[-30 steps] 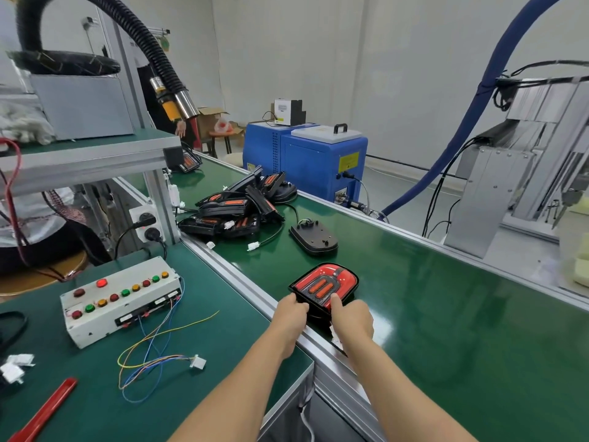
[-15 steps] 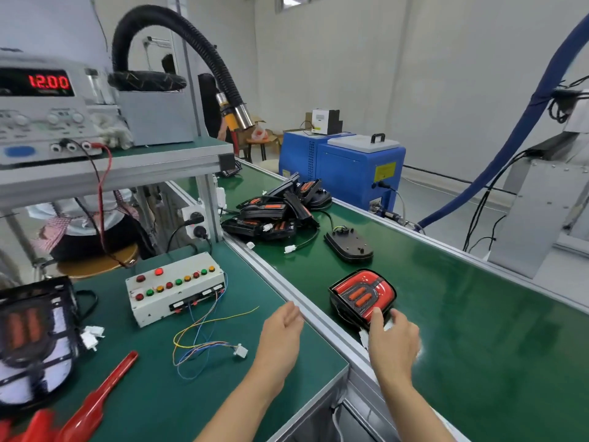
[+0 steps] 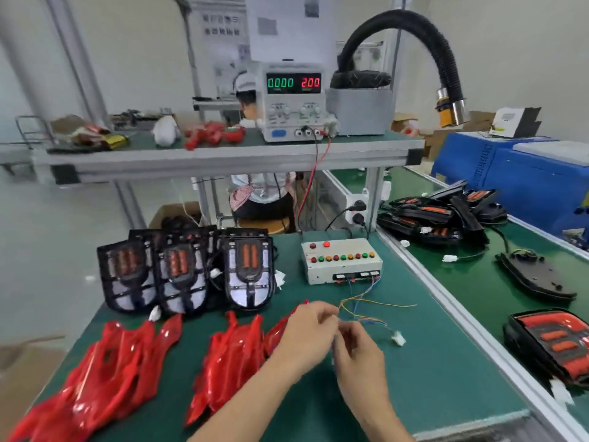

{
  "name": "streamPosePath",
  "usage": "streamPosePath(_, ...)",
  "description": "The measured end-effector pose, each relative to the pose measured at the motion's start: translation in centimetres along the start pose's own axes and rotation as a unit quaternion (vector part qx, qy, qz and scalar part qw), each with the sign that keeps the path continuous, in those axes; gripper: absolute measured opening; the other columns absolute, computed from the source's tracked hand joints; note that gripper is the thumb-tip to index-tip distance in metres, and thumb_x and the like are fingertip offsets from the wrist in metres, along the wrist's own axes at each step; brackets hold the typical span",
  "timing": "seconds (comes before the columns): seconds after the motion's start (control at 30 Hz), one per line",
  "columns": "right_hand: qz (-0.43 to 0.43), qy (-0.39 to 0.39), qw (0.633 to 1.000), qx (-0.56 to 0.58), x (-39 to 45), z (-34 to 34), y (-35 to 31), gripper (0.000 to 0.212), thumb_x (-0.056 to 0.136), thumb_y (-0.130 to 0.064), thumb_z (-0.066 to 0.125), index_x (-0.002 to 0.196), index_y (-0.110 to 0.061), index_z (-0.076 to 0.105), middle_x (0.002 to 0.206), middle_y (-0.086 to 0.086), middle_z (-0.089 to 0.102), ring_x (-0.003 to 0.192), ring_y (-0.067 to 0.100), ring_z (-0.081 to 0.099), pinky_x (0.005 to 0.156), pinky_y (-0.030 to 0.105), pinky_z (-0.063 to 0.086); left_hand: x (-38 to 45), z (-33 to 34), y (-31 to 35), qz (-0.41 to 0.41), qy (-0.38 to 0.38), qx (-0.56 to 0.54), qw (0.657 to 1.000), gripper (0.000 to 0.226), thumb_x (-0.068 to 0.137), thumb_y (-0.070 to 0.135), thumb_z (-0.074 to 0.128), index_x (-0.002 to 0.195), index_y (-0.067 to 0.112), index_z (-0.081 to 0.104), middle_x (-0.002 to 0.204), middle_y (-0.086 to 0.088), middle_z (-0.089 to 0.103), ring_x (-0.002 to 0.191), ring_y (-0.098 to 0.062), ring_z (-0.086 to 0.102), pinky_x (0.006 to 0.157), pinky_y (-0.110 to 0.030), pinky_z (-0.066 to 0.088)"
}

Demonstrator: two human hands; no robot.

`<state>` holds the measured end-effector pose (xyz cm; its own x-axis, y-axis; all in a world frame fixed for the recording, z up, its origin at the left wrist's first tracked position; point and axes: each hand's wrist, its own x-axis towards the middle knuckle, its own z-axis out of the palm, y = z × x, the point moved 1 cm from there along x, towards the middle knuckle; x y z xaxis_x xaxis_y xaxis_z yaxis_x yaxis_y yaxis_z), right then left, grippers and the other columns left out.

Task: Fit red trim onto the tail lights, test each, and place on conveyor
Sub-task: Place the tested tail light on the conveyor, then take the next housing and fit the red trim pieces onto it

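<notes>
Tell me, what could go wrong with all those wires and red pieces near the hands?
The thin coloured wires run right by the left hand and right hand, so a quick pull might snag them and tug the white plug. An arm sweeping sideways might knock the piled red trim pieces toward the edge of the green table.

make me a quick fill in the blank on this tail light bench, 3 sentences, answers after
1. The red trim pieces lie in piles on the ____ bench mat.
2. The green readout on the power supply shows ____.
3. The finished tail light with red trim lies on the ____ to the person's right.

Missing words: green; 0000; conveyor
</notes>
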<state>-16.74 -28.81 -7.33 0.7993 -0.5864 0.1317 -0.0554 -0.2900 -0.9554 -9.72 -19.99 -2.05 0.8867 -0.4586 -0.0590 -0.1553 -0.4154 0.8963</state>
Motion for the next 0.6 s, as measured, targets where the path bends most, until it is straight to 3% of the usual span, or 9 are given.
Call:
streamPosePath(0.07,0.017,-0.037,0.999,-0.018,-0.4,1.9,0.5,0.015,0.096,-0.017,0.063,0.086,-0.027,0.066,0.073,-0.014,0.071,0.060,0.002,0.059,0.058,0.013,0.044,-0.5,-2.2,-1.1,-0.004,0.025,0.035,0.999,0.027,0.096,0.018,0.055,0.116,0.021,0.074,0.105,0.009,0.075,0.096,-0.001,0.067,0.090,-0.012,0.050)
streamPosePath(0.13,0.030,-0.047,0.997,-0.052,-0.6,2.8,1.1,0.016,0.095,-0.018,0.063,0.082,-0.027,0.065,0.071,-0.015,0.070,0.062,0.003,0.061,0.061,0.013,0.045,-0.8,-4.3,-1.8,-0.012,0.067,0.069,0.995,0.024,0.095,0.020,0.056,0.108,0.023,0.076,0.091,0.012,0.072,0.081,0.002,0.064,0.068,0.000,0.040)
streamPosePath(0.2,0.037,-0.047,0.995,-0.082,-0.5,3.2,1.3,0.018,0.094,-0.017,0.064,0.079,-0.028,0.065,0.069,-0.016,0.069,0.064,0.002,0.062,0.065,0.015,0.047,-0.8,-6.5,-2.1,-0.020,0.107,0.075,0.991,0.020,0.094,0.022,0.059,0.104,0.023,0.076,0.086,0.013,0.070,0.083,-0.004,0.065,0.067,-0.005,0.040)
streamPosePath(0.3,0.034,-0.054,0.992,-0.105,0.4,3.7,0.4,0.019,0.094,-0.020,0.062,0.077,-0.028,0.065,0.067,-0.013,0.068,0.064,0.002,0.060,0.062,0.013,0.044,-0.1,-10.0,-2.3,-0.039,0.176,0.086,0.980,0.014,0.094,0.025,0.059,0.099,0.022,0.072,0.086,0.013,0.070,0.090,-0.014,0.067,0.078,-0.025,0.048)
streamPosePath(0.4,-0.010,-0.066,0.990,-0.126,2.8,5.0,-1.7,0.018,0.095,-0.019,0.059,0.079,-0.025,0.065,0.067,-0.013,0.066,0.063,0.001,0.057,0.060,0.013,0.042,1.0,-12.7,-3.2,-0.067,0.215,0.096,0.970,0.017,0.096,0.021,0.055,0.109,0.015,0.064,0.099,0.005,0.069,0.091,-0.018,0.065,0.082,-0.034,0.053)
streamPosePath(0.47,-0.047,-0.072,0.985,-0.146,5.3,6.5,-3.2,0.012,0.097,-0.018,0.059,0.090,-0.020,0.069,0.082,-0.012,0.070,0.078,0.007,0.062,0.069,0.020,0.041,2.2,-13.7,-4.1,-0.090,0.218,0.113,0.965,0.037,0.097,0.019,0.054,0.133,0.010,0.057,0.114,-0.004,0.066,0.091,-0.018,0.062,0.079,-0.032,0.051)
streamPosePath(0.53,-0.062,-0.089,0.981,-0.163,8.1,8.4,-4.5,0.016,0.098,-0.018,0.056,0.105,-0.012,0.069,0.100,0.000,0.071,0.097,0.019,0.064,0.080,0.026,0.041,3.2,-14.0,-4.9,-0.116,0.210,0.107,0.965,0.054,0.099,0.019,0.052,0.151,0.009,0.040,0.126,-0.013,0.062,0.094,-0.023,0.065,0.074,-0.035,0.052)
streamPosePath(0.6,-0.050,-0.115,0.980,-0.156,11.0,10.4,-5.4,0.027,0.100,-0.019,0.053,0.118,-0.003,0.064,0.115,0.012,0.068,0.110,0.029,0.062,0.088,0.031,0.043,4.2,-13.8,-5.4,-0.141,0.195,0.116,0.963,0.054,0.099,0.020,0.051,0.150,0.009,0.037,0.124,-0.017,0.061,0.094,-0.028,0.064,0.071,-0.038,0.051)
